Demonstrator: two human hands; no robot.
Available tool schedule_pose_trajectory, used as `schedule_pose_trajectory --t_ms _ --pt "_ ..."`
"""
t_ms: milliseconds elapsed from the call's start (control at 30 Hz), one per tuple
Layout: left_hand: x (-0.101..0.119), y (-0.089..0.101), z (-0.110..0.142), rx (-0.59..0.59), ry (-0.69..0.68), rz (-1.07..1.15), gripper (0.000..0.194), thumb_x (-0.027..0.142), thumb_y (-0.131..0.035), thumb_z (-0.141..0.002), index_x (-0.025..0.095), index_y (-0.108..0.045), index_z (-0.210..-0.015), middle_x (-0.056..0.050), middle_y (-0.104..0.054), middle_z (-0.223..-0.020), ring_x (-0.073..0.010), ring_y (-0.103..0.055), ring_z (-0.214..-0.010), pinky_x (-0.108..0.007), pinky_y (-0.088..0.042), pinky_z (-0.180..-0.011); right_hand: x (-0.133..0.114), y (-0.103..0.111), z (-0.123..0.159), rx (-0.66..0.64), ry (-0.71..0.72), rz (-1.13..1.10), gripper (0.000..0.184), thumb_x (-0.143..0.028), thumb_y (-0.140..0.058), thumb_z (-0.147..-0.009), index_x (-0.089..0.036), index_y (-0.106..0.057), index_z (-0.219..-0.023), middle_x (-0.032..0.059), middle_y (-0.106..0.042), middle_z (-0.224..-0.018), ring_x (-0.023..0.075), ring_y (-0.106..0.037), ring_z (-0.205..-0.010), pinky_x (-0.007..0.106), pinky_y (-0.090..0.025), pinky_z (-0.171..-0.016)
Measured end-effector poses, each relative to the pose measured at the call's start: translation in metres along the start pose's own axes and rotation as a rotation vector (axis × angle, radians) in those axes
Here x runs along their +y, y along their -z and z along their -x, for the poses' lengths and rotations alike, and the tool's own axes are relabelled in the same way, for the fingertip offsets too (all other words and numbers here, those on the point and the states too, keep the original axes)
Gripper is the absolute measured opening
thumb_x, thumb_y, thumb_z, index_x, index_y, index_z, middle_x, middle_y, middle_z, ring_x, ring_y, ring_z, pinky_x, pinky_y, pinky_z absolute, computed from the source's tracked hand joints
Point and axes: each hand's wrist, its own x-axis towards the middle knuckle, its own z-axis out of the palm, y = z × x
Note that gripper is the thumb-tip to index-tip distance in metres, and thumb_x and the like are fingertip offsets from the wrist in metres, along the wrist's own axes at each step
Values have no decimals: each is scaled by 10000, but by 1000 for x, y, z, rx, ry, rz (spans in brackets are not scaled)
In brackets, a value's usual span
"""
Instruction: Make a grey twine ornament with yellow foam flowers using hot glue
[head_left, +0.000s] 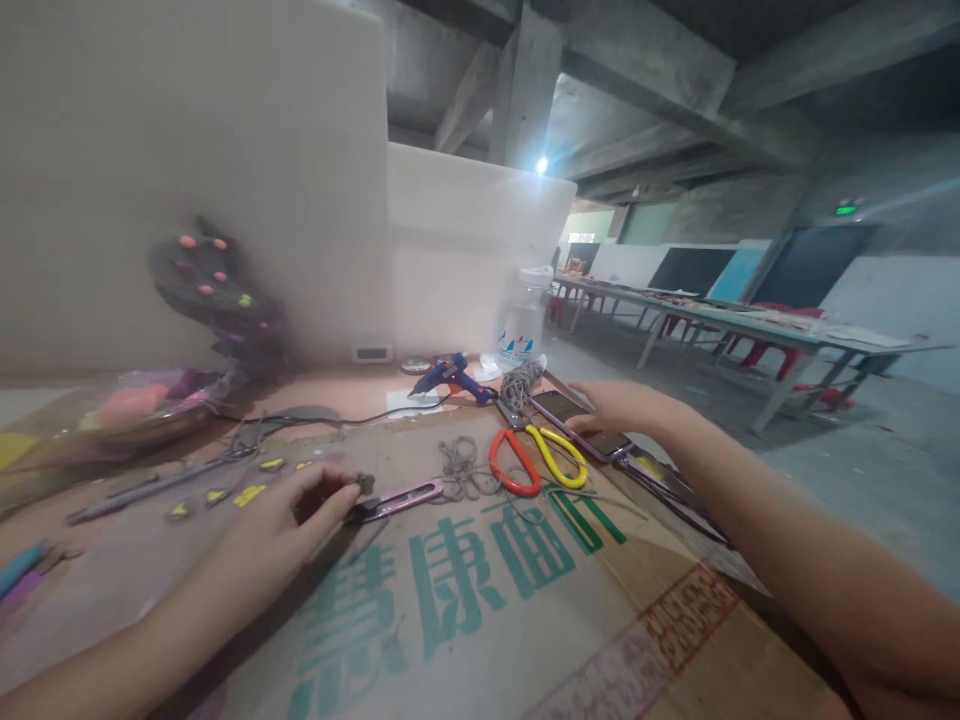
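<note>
My left hand (300, 515) is closed in a pinch on a small brownish lump (365, 484) over the cardboard. A pink-handled thread snipper (409, 496) lies by its fingertips. My right hand (619, 408) is at the phone (574, 420), its thumb over the phone and its fingers bent beside a thin grey strip (566, 390); what it grips is partly hidden. Left of it lie scissors (536, 460) with one red and one yellow handle, a ball of grey twine (521, 382) and a loose coil of twine (461, 465).
A blue glue gun (454, 378) rests behind the scissors, its cord running left. A clear plastic jar (521, 315) stands by the white partition (480, 240). Further left are yellow pieces (250, 495), a bagged bowl (150, 410) and a dark dotted figure (217, 290). Printed cardboard (487, 640) covers the front.
</note>
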Motion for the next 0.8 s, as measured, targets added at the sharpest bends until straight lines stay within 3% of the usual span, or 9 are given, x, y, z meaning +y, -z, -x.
schedule_pose_trajectory --t_ms 100,200,267,367,433,533,600,700,800 --pt "1 0 0 -7 -8 -1 381 558 -480 -809 206 -607 -879 -36 -659 -836 -237 -602 -810 -318 -461 -724 -17 27 13 118 -44 -22 516 -539 -479 -853 -207 -609 -1224 112 -697 -1105 269 -659 -912 301 -425 -635" --pt "1 0 0 -6 -17 3 388 558 -477 -810 199 -606 -878 -38 -657 -820 -232 -603 -781 -314 -460 -705 -42 45 28 303 35 -76 332 -431 -436 -901 -233 -693 -972 54 -723 -905 202 -632 -772 263 -345 -571" --pt "1 0 0 -4 -23 10 393 559 -473 -810 196 -605 -881 -39 -657 -810 -233 -608 -775 -315 -461 -698 -61 46 40 396 125 -114 281 -373 -444 -906 -225 -683 -880 31 -700 -782 158 -578 -652 253 -297 -539" --pt "1 0 1 8 -26 18 390 557 -485 -803 194 -605 -881 -41 -661 -819 -238 -617 -793 -317 -466 -704 -94 31 58 497 307 -178 256 -324 -473 -894 -190 -623 -737 14 -631 -649 120 -491 -550 250 -268 -527" --pt "2 0 0 15 -36 18 384 554 -491 -802 194 -605 -871 -40 -663 -819 -237 -619 -796 -317 -469 -709 -117 15 69 553 543 -180 250 -271 -466 -890 -178 -584 -690 17 -607 -632 124 -492 -575 256 -291 -555" --pt "0 -1 -1 18 -54 22 365 542 -486 -817 199 -605 -856 -31 -661 -791 -229 -620 -773 -311 -474 -693 -148 -4 82 593 840 -104 180 -204 -486 -874 -172 -566 -717 16 -596 -631 140 -481 -570 288 -284 -548" --pt "-2 -1 -2 39 -71 30 346 529 -493 -818 204 -609 -853 -27 -666 -789 -226 -624 -777 -306 -481 -697 -166 -10 86 549 1053 -62 89 -171 -499 -873 -157 -569 -820 25 -622 -715 150 -508 -625 297 -327 -583" --pt "-3 1 -1 94 -64 19 318 512 -526 -794 212 -616 -854 -24 -684 -820 -226 -633 -803 -296 -495 -716 -190 -14 81 550 1209 -52 93 -158 -484 -897 -149 -564 -851 27 -636 -737 155 -540 -668 304 -358 -609" --pt "-1 4 1 99 -17 -20 306 510 -530 -795 223 -612 -863 -13 -691 -828 -218 -632 -801 -274 -498 -690 -211 -23 68 617 1252 -99 182 -196 -435 -926 -173 -577 -814 11 -639 -707 155 -547 -637 309 -357 -577"
